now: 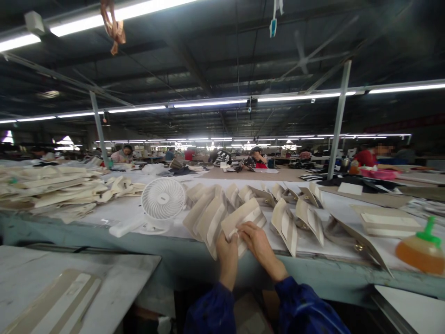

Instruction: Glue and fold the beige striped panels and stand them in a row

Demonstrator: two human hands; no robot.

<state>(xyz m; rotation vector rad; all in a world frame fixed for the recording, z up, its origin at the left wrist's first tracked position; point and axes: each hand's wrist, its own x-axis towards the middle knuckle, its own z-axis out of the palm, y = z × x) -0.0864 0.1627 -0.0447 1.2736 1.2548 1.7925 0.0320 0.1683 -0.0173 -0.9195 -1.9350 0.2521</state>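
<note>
A beige folded piece [243, 217] with a lighter strip is between my two hands at the table's front edge. My left hand [227, 255] grips its lower left corner, thumb on top. The fingers of my right hand [255, 241] are bent and pressed on its lower face. Similar folded beige pieces [208, 218] lean close together just left of it. More of them [285, 225] stand to the right, some with small metal fittings.
A white fan [163, 199] stands left of the pieces, beside piled cream material [62, 185]. At the right is a bottle of amber liquid [420, 250] with a green nozzle. Flat pieces lie on a lower board [128, 278]. People work farther back.
</note>
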